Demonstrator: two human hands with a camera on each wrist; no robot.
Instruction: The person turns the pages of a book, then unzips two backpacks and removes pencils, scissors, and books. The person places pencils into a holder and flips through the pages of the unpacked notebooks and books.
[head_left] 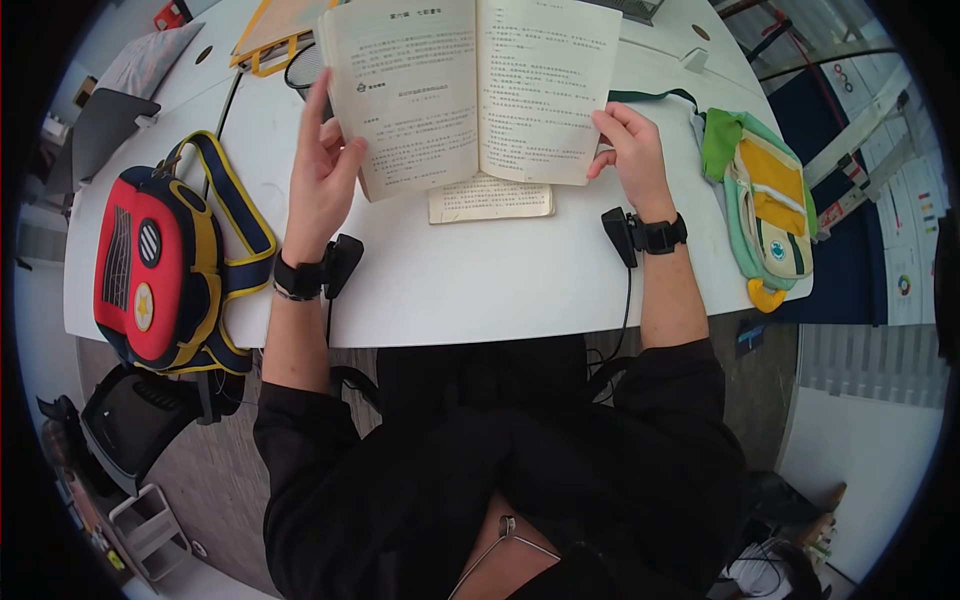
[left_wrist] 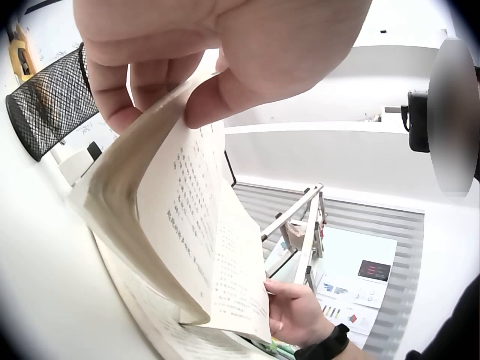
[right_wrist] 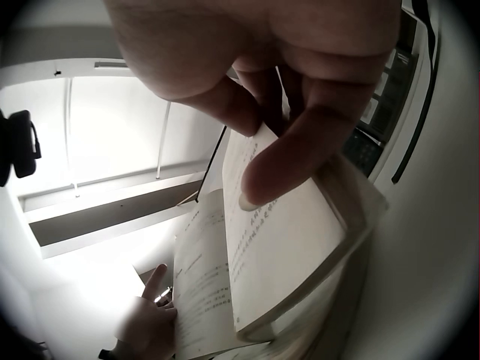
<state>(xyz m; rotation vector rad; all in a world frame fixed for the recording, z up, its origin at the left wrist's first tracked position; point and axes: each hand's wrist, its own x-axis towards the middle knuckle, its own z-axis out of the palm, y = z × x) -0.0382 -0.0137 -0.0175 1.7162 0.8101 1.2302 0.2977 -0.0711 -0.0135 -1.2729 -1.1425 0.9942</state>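
Observation:
An open book (head_left: 420,110) with printed pages is held up above the white table, tilted toward the head camera. My left hand (head_left: 325,180) grips its left edge; in the left wrist view the thumb (left_wrist: 210,101) presses the page and the other fingers go behind. At the right edge, my right hand (head_left: 637,155) pinches the pages, one fingertip (right_wrist: 262,184) lying over the print in the right wrist view. Beneath the held book, a second printed book (head_left: 492,205) lies on the table, mostly covered by it.
To the left stands a red and navy backpack (head_left: 150,265) with yellow trim. A green and yellow bag (head_left: 770,205) lies at the table's right side. Behind the book are a black mesh holder (left_wrist: 52,105) and a yellow-edged folder (head_left: 275,35). The white table (head_left: 480,285) ends near my body.

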